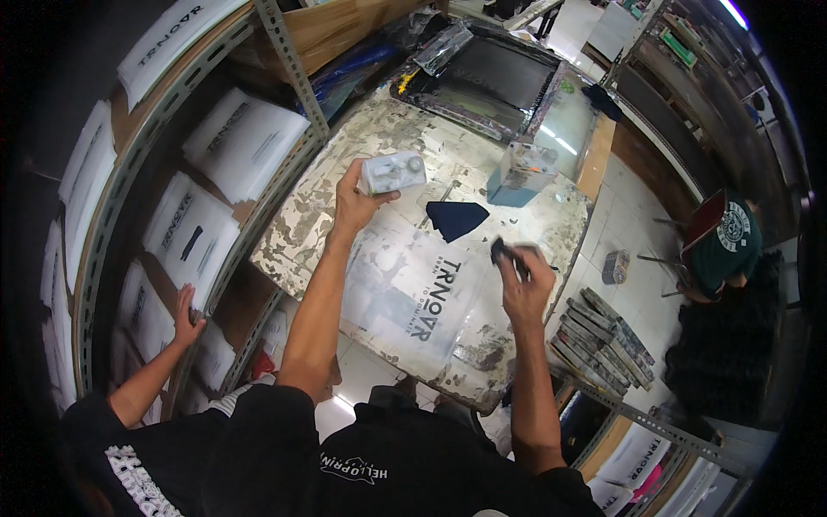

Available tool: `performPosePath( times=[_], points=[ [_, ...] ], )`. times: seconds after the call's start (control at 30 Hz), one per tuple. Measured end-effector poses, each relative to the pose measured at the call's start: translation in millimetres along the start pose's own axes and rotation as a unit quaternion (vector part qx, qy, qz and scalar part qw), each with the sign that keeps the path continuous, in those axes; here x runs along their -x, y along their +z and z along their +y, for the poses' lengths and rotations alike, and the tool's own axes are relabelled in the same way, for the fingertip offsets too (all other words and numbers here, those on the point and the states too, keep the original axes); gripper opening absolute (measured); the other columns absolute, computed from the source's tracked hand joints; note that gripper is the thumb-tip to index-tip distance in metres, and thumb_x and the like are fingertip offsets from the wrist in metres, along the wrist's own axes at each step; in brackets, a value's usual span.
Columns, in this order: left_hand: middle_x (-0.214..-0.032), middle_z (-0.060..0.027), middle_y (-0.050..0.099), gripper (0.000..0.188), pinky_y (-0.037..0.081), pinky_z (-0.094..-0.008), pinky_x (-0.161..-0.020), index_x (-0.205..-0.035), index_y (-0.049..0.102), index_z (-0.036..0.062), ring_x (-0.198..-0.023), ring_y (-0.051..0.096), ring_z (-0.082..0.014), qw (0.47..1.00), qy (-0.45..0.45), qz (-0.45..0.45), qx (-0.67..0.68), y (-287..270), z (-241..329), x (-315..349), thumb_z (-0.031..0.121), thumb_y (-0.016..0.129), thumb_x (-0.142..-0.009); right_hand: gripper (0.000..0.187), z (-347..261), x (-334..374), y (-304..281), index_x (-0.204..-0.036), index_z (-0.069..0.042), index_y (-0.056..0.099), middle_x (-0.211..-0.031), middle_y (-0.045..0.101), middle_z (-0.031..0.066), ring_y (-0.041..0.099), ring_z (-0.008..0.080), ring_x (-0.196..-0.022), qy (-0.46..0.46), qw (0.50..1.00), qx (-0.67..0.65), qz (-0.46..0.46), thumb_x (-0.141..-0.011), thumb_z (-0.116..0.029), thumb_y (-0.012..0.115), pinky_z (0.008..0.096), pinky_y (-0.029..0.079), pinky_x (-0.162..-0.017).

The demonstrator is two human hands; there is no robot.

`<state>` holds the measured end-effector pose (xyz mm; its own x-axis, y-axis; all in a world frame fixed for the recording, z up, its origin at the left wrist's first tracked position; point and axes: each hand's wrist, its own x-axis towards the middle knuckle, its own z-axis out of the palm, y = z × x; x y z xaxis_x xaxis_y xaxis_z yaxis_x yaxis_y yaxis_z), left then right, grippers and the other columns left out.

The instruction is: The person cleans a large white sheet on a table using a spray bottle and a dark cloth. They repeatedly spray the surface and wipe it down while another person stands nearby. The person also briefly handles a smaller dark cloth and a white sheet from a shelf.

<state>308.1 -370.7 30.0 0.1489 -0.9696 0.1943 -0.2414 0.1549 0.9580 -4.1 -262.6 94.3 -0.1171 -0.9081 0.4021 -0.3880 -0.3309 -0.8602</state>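
My left hand (pixel 357 205) grips a small whitish rectangular can (pixel 392 174) with a round cap, held above the table. In my right hand (pixel 528 283) a bunched dark cloth (pixel 499 251) is pinched; that hand hovers at the right edge of a translucent plastic bag (pixel 388 289). Dark printed lettering runs across the bag, which lies flat on the paint-stained table (pixel 297 220). Between my hands, a folded navy cloth (pixel 457 221) rests just beyond the bag. Behind it to the right stands a larger bluish-grey can (pixel 519 179).
A printing screen frame (pixel 487 77) lies at the table's far end. Left, a metal rack (pixel 112 215) holds stacks of printed bags (pixel 245 142); another person's hand (pixel 187 319) touches it. Stained slats (pixel 603 340) lean at right. A seated person (pixel 732 233) is farther right.
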Motion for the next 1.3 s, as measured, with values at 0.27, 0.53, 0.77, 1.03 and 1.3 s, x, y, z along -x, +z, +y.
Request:
performPosePath(
  times=[0.27, 0.53, 0.77, 1.03, 1.3],
  points=[
    [-0.105, -0.0132, 0.067, 0.056, 0.050, -0.0412, -0.086, -0.110, 0.061, 0.0056, -0.101, 0.063, -0.0355, 0.969, 0.180, 0.029, -0.167, 9.9, 81.7, 21.5, 0.001, 0.089, -0.061, 0.017, -46.0, -71.1, 49.1, -0.099, 0.003, 0.074, -0.086, 0.068, 0.0153, 0.066, 0.0257, -0.074, -0.089, 0.996, -0.008, -0.019, -0.082, 0.000, 0.077, 0.0344, 0.051, -0.067],
    [-0.106, -0.0101, 0.067, 0.046, 0.049, -0.0442, -0.090, -0.109, 0.062, 0.0070, -0.105, 0.061, -0.0377, 0.922, 0.243, 0.034, -0.300, -2.2, 112.9, 17.7, -0.008, 0.070, -0.067, 0.015, -38.6, -70.8, 58.1, -0.097, 0.003, 0.075, -0.085, 0.069, 0.0165, 0.067, 0.0300, -0.076, -0.084, 0.996, 0.017, -0.018, -0.082, 0.001, 0.076, 0.0369, 0.052, -0.068],
    [-0.106, -0.0059, 0.066, 0.046, 0.038, -0.0574, -0.111, -0.104, 0.062, 0.0077, -0.110, 0.059, -0.0333, 0.867, 0.292, 0.024, -0.402, -0.5, 132.5, 10.2, -0.010, 0.070, -0.063, 0.016, -12.7, -68.1, 76.3, -0.098, 0.005, 0.075, -0.082, 0.068, 0.0110, 0.061, 0.0149, -0.068, 0.008, 0.999, -0.044, -0.008, -0.082, 0.003, 0.075, 0.0279, 0.047, -0.063],
    [-0.106, -0.0041, 0.068, 0.049, 0.034, -0.0591, -0.115, -0.103, 0.065, 0.0086, -0.111, 0.060, -0.0323, 0.826, 0.334, 0.001, -0.453, -3.0, 144.0, -15.6, -0.010, 0.073, -0.059, 0.014, 35.7, -69.1, 122.2, -0.102, 0.008, 0.073, -0.086, 0.068, 0.0031, 0.058, 0.0071, -0.077, 0.098, 0.977, -0.183, 0.039, -0.088, 0.005, 0.073, 0.0201, 0.047, -0.069],
    [-0.103, -0.0094, 0.069, 0.048, 0.046, -0.0458, -0.105, -0.105, 0.064, 0.0100, -0.104, 0.064, -0.0314, 0.972, 0.149, 0.053, -0.174, -3.7, 60.4, -38.4, -0.002, 0.086, -0.064, 0.016, -9.4, -122.8, 119.1, -0.095, 0.004, 0.074, -0.072, 0.063, 0.0125, 0.055, 0.0164, -0.063, -0.016, 0.999, -0.038, 0.019, -0.082, -0.004, 0.076, 0.0319, 0.044, -0.060]
  ],
)
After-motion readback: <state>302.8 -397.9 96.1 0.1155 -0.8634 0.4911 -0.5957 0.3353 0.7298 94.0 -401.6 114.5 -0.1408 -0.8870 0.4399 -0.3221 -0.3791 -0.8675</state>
